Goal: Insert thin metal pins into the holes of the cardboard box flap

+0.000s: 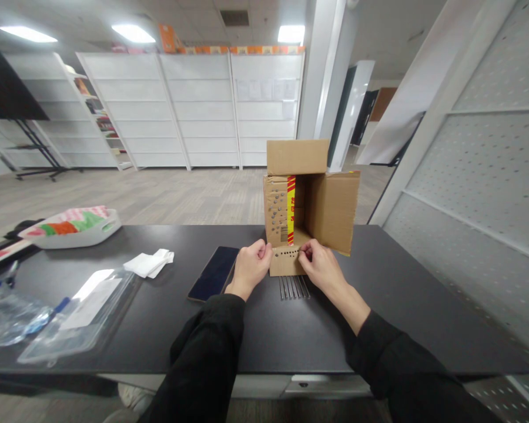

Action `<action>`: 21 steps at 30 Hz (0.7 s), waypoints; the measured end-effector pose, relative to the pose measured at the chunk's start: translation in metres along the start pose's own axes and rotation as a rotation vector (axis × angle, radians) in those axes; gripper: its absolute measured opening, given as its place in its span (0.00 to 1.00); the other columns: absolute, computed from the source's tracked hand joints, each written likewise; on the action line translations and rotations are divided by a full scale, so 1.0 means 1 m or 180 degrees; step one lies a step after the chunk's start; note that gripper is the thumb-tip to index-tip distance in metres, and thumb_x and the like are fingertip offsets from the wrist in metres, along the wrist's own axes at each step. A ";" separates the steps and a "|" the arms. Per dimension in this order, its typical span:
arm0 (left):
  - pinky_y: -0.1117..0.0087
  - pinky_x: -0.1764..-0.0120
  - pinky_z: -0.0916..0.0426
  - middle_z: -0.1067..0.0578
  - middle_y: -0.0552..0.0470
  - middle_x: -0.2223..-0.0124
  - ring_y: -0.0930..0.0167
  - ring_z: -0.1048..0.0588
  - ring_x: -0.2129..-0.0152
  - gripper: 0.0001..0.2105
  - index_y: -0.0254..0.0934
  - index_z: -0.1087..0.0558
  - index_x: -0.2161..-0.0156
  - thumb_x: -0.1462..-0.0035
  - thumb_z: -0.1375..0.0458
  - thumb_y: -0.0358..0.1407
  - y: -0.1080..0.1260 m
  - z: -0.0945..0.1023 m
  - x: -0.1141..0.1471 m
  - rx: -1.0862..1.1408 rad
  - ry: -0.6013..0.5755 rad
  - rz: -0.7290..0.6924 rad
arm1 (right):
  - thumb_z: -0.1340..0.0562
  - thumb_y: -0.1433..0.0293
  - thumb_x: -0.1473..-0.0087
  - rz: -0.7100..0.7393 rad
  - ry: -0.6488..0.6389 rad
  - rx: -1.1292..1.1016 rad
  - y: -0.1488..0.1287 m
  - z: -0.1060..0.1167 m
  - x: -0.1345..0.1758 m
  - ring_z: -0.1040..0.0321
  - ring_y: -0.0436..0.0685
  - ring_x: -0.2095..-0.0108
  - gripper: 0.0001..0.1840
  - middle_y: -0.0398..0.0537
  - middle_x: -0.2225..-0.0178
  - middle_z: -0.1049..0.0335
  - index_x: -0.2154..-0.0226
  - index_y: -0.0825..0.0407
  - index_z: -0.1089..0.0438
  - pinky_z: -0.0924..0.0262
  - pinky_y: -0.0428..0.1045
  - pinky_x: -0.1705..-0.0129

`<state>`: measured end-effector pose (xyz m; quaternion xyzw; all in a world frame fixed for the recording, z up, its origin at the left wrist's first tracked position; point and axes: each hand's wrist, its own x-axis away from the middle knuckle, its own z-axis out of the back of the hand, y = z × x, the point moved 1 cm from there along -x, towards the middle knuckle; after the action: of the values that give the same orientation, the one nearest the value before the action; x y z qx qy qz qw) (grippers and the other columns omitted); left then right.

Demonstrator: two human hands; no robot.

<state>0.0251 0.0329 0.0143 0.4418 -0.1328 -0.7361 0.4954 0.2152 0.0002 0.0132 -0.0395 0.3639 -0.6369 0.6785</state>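
Cardboard box (pixel 330 205) stands open just beyond your hands, dotted flap (pixel 286 267) facing you, long side crosswise. Left to right: flat dark phone (pixel 214 273); your left hand (pixel 250 267), fingers curled at the flap's left edge; shiny thin metal rods (pixel 285 289), nearer your right hand (pixel 324 270), its fingertips pinched. Can't tell what either's gripping.

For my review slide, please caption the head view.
Left hand and right hand at the dotted front flap of an open cardboard box, slim metal rods showing just below the flap.
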 end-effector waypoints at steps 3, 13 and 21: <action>0.73 0.75 0.52 0.48 0.60 0.82 0.77 0.49 0.83 0.18 0.38 0.51 0.79 0.42 0.50 0.41 0.000 0.000 0.000 -0.0007 -0.0005 0.0004 | 0.46 0.69 0.47 0.0007 0.0097 -0.0082 -0.002 0.001 0.001 0.34 0.54 0.73 0.05 0.47 0.72 0.29 0.69 0.51 0.36 0.46 0.48 0.69; 0.73 0.75 0.53 0.48 0.60 0.82 0.77 0.49 0.83 0.19 0.38 0.50 0.80 0.42 0.51 0.41 0.000 0.000 0.000 -0.0011 -0.0007 0.0007 | 0.46 0.70 0.49 0.0111 0.0232 -0.0387 -0.006 0.002 0.002 0.37 0.53 0.73 0.02 0.46 0.73 0.33 0.71 0.50 0.40 0.45 0.48 0.69; 0.73 0.75 0.52 0.48 0.60 0.82 0.77 0.48 0.83 0.18 0.38 0.50 0.79 0.42 0.50 0.41 -0.001 0.000 0.000 -0.0006 -0.0009 0.0025 | 0.46 0.72 0.52 0.0284 0.0623 -0.0499 -0.019 0.019 0.003 0.39 0.52 0.74 0.02 0.44 0.75 0.35 0.72 0.51 0.38 0.45 0.47 0.69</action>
<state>0.0250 0.0334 0.0139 0.4398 -0.1346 -0.7349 0.4984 0.2094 -0.0144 0.0357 -0.0139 0.4784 -0.5765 0.6622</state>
